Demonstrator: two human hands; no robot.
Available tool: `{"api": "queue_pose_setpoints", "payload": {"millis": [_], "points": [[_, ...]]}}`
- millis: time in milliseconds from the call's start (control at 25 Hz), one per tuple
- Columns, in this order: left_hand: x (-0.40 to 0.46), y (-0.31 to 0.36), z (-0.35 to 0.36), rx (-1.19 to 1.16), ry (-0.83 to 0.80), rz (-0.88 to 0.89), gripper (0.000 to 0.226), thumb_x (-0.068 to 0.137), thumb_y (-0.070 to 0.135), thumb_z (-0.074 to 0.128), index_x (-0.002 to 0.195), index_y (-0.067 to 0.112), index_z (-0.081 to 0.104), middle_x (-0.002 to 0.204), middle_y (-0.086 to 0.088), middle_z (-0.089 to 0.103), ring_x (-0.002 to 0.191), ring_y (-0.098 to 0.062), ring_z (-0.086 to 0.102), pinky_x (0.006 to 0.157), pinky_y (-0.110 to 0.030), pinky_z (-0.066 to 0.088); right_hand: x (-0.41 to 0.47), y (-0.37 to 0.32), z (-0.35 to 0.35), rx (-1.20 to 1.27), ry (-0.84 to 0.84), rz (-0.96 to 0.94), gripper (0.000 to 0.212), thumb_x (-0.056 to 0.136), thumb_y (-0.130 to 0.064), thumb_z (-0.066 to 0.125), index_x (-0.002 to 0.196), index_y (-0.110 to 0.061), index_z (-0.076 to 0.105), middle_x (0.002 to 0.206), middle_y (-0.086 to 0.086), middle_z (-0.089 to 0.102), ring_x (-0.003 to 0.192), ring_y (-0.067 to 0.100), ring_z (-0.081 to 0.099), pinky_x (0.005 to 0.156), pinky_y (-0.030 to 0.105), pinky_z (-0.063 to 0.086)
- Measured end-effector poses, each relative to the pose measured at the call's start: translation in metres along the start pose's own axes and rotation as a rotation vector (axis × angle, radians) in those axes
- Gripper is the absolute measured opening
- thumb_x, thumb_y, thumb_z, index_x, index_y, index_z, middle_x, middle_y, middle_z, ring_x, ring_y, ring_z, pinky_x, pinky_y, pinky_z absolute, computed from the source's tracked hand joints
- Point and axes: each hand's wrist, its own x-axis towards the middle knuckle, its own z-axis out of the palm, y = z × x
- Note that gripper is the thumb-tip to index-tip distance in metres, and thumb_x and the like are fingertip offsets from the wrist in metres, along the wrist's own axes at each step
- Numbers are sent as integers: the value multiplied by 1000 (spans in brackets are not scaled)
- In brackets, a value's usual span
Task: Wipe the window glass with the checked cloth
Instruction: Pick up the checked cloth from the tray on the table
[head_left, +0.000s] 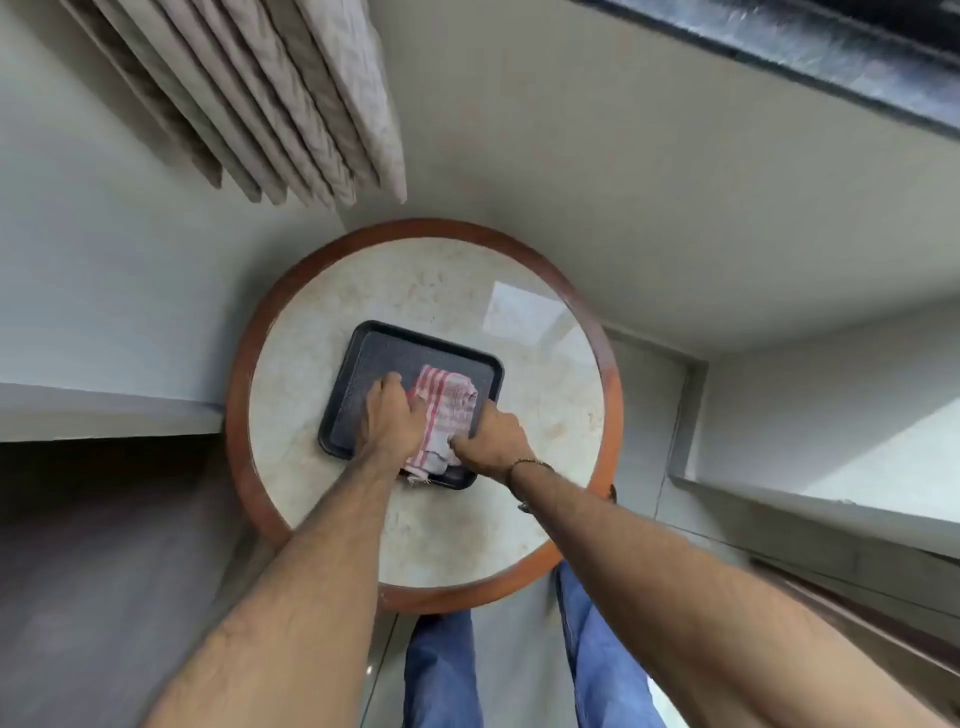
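Note:
A red-and-white checked cloth (447, 405) lies bunched on a dark rectangular tray (374, 343) in the middle of a small round table (519, 519). My left hand (389, 415) presses on the cloth's left side with fingers curled over it. On the cloth's right edge my right hand (493, 439) is closed around the fabric, a thin bracelet on its wrist. A dark window sill or frame (779, 47) runs across the top right; the glass itself is barely in view.
The table has a pale stone top and a brown wooden rim (239, 389). Beige pleated curtains (260, 104) hang at the top left. A white ledge (104, 415) sits to the left and another ledge (831, 499) to the right. My legs in blue jeans (441, 675) stand below the table.

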Motion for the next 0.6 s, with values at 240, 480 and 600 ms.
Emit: {"api": "queue_pose_setpoints", "payload": {"millis": [240,480,600], "points": [[29,-29,50,-44,18,-178,33,89,14,74,120,10,64,126,-12,55,111,-28,54,89,-39,50,25,3,44,318,139,164,37,84,-14,63,121,-9,58,110,9,67,99,32,66,80,33,53],[19,-18,17,-380,-172,-208,15,89,3,61,103,8,63,101,-11,71,83,-23,65,67,-34,51,21,-6,33,621,70,272,22,82,-5,65,96,-21,57,105,7,67,97,28,66,95,49,63],[-18,12,-41,-495,-230,-127,24,93,-1,61,112,12,55,101,-6,67,78,-13,62,58,-26,47,-17,-27,-13,786,-38,232,32,88,-9,75,116,-18,61,103,5,66,85,20,62,83,44,63]]}}
